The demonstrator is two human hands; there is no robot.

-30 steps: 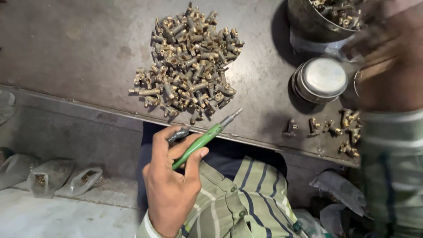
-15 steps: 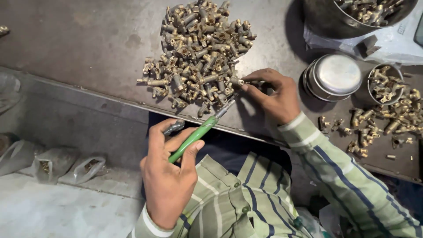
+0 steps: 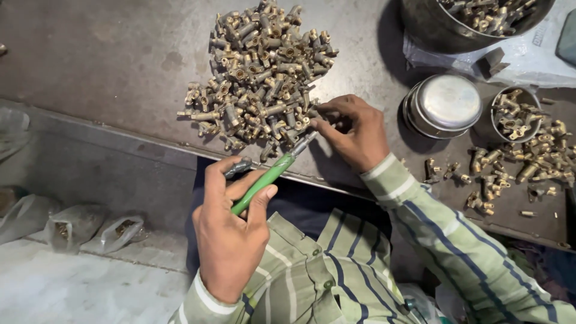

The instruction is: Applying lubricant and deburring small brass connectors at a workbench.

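Observation:
A big heap of small brass fittings (image 3: 264, 78) lies on the dark metal table (image 3: 108, 66). My left hand (image 3: 231, 231) grips a green-handled tool (image 3: 264, 180) whose metal tip points up toward the heap's near edge. My right hand (image 3: 354, 129) rests at the heap's right side, its fingers pinched on one brass fitting (image 3: 321, 114) right by the tool's tip. Both sleeves are striped green.
A lidded steel tin (image 3: 447, 105) stands right of my right hand. A small cup of fittings (image 3: 513, 114) and loose fittings (image 3: 528, 168) lie further right. A large metal bowl (image 3: 462, 24) of fittings sits at the back. Plastic bags (image 3: 90, 228) lie on the floor, left.
My right hand came in from the far right to the heap's edge and closed its fingers on a fitting near the tool tip. My left hand kept hold of the tool.

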